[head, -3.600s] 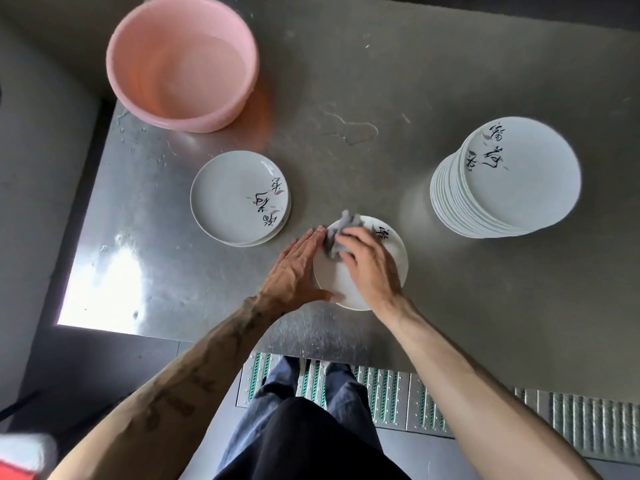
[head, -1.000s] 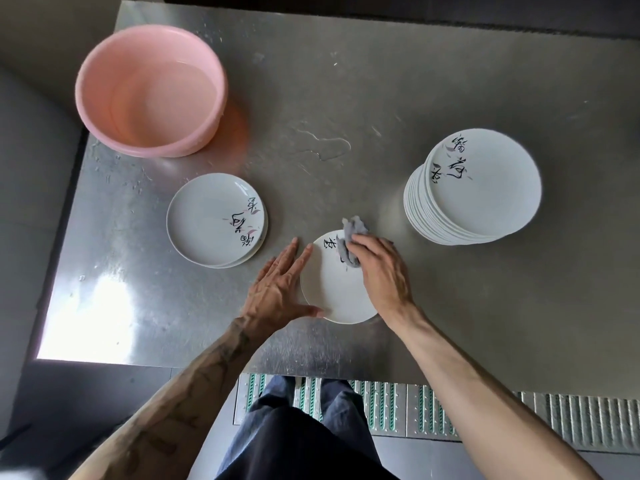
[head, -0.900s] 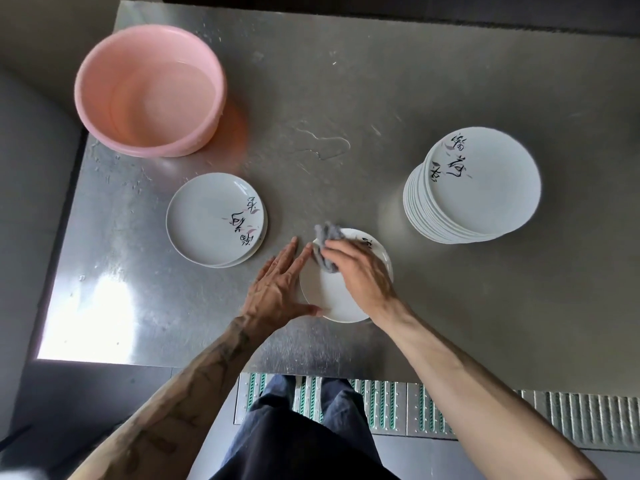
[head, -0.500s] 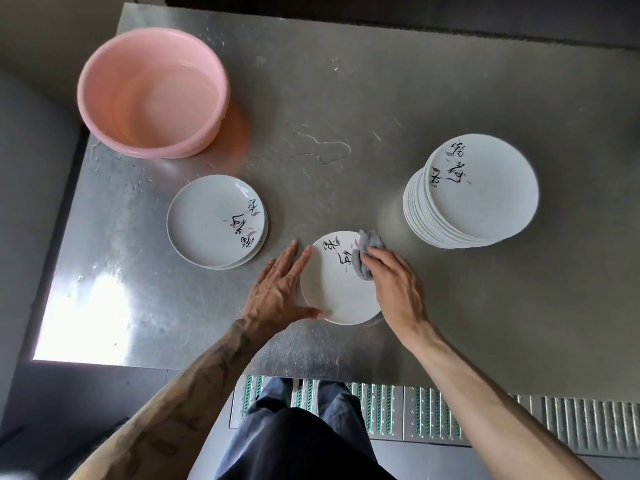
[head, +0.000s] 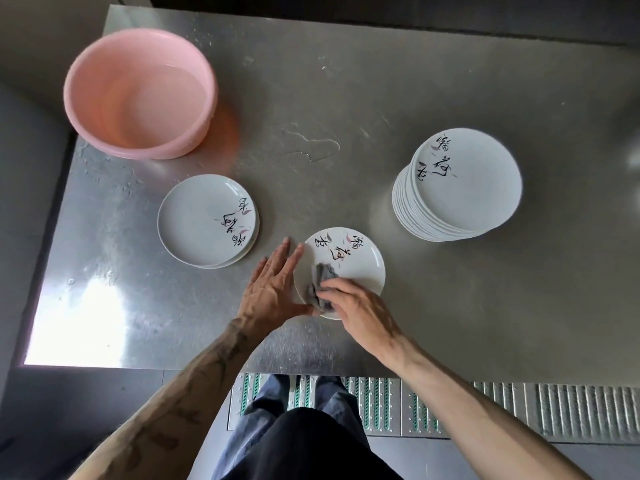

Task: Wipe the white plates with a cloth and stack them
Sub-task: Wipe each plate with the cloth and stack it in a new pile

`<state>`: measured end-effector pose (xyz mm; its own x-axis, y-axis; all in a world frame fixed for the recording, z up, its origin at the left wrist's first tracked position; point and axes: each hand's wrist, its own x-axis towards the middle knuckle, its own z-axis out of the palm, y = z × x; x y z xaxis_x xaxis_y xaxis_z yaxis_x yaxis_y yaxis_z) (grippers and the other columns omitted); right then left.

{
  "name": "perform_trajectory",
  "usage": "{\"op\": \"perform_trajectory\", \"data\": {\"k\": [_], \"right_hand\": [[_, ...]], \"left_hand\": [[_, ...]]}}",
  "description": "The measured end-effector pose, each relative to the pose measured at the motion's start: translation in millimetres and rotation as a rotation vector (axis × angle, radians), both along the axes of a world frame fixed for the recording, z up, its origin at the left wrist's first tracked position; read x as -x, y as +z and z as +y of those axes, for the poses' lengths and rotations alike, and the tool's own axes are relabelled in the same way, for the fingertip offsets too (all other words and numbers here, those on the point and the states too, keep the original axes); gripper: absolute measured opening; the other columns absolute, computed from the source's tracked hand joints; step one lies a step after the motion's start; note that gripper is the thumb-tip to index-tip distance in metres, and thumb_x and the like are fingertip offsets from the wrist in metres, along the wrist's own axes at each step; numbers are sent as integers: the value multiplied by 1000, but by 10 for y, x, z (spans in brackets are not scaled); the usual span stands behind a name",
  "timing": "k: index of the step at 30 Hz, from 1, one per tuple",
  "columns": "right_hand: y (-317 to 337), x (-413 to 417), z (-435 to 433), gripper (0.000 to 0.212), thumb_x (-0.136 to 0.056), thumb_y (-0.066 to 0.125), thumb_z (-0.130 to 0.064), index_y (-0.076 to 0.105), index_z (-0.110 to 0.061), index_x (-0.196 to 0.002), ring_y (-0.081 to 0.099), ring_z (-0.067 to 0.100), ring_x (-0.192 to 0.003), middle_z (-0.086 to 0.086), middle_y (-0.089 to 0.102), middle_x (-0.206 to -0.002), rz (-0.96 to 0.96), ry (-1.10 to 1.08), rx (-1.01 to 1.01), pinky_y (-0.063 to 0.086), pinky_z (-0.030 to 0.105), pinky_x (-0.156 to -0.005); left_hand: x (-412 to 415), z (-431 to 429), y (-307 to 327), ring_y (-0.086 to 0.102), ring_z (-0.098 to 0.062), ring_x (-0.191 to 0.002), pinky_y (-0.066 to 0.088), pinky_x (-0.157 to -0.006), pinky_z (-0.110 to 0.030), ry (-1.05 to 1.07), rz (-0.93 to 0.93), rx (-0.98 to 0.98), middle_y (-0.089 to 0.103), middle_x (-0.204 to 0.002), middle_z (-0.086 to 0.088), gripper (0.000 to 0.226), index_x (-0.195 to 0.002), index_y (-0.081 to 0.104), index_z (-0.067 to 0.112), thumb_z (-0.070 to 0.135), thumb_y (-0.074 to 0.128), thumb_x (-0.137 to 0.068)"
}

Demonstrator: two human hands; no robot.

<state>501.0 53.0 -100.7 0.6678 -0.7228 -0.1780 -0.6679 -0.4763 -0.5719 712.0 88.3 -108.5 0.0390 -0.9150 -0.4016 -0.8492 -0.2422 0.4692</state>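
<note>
Grey cloth [head: 320, 285] gripped in right hand [head: 358, 311], on plate [head: 360, 268] at its 8 o'clock; plate at worktop [head: 467, 306] 6 o'clock. Left hand [head: 272, 289] flat, fingers straight, bracing rim. Sweep full circle, reach lettered 12 o'clock side.

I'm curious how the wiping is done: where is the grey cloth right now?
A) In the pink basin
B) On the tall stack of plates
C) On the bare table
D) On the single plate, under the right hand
D: the right hand holds the grey cloth bunched on the single plate, while the left hand rests flat against that plate's edge.
</note>
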Motion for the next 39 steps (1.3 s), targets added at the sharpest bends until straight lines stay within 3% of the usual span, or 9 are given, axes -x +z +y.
{"op": "perform_trajectory", "data": {"k": [7, 10, 13, 19, 24, 27, 32, 36, 39], "right_hand": [[24, -271, -344, 47, -85, 64, 7, 73, -17, -125, 63, 22, -120, -4, 64, -137, -5, 14, 62, 55, 37, -97], [-7, -99, -499, 39, -81, 66, 10, 76, -14, -110, 67, 26, -106, -1, 70, -122, -7, -204, 179, 58, 38, -85], [-36, 127, -237, 40, -81, 73, 6, 76, -16, -115, 68, 23, -100, -4, 70, -122, 43, -357, 215, 59, 38, -87], [-120, -96, 80, 48, -88, 70, 4, 71, -19, -129, 58, 15, -129, -7, 61, -143, -44, -30, 20, 46, 34, -113], [-21, 344, -37, 45, -75, 73, 10, 78, -17, -111, 63, 16, -114, -4, 70, -125, -19, -98, 188, 48, 29, -105], [0, 450, -248, 29, -77, 66, 4, 78, -12, -98, 65, 23, -110, 2, 73, -115, 12, -188, 277, 52, 36, -96], [-28, 194, -305, 37, -83, 63, 8, 75, -12, -112, 63, 25, -118, 2, 70, -120, 71, -338, 234, 49, 36, -102], [6, 154, -62, 37, -81, 70, 5, 77, -14, -112, 67, 24, -104, -1, 72, -118, 63, -380, 195, 54, 35, -93], [25, -64, -198, 41, -84, 67, 10, 75, -12, -118, 66, 24, -109, -1, 70, -125, 22, -459, 140, 55, 36, -92]], "left_hand": [[14, -14, 17, 3, -16, -159, 10, -129, -43, 7, 3, 18, -4, -173, -1, 139, -165, 3, 32, 78, 81, -60], [6, 5, 11, 2, -17, -159, 10, -129, -45, 3, 9, 21, -5, -173, -2, 137, -165, 3, 31, 73, 83, -62], [20, 16, 28, 2, -18, -160, 10, -129, -46, -6, 2, 23, -6, -173, -2, 136, -165, 2, 31, 73, 83, -64], [11, -8, 51, 2, -15, -159, 11, -129, -42, -14, -22, 9, -5, -173, 0, 138, -165, 2, 30, 72, 83, -63], [-9, 13, 65, 7, -18, -159, 12, -129, -43, -24, -19, 29, 1, -173, -3, 137, -166, 6, 26, 73, 83, -63], [6, 14, 72, 5, -19, -159, 10, -129, -44, -20, -26, 26, -1, -173, -3, 136, -166, 4, 28, 70, 84, -65], [63, 6, 66, 5, -17, -159, 10, -129, -44, 4, -37, 20, 0, -173, -1, 136, -166, 5, 26, 71, 84, -65], [73, 9, 63, 7, -18, -159, 9, -129, -42, 2, -37, 30, 3, -173, -3, 136, -166, 6, 23, 71, 83, -65], [85, -1, 55, 7, -17, -159, 8, -128, -39, 16, -35, 32, 4, -173, -4, 136, -166, 6, 23, 72, 82, -65]]}}
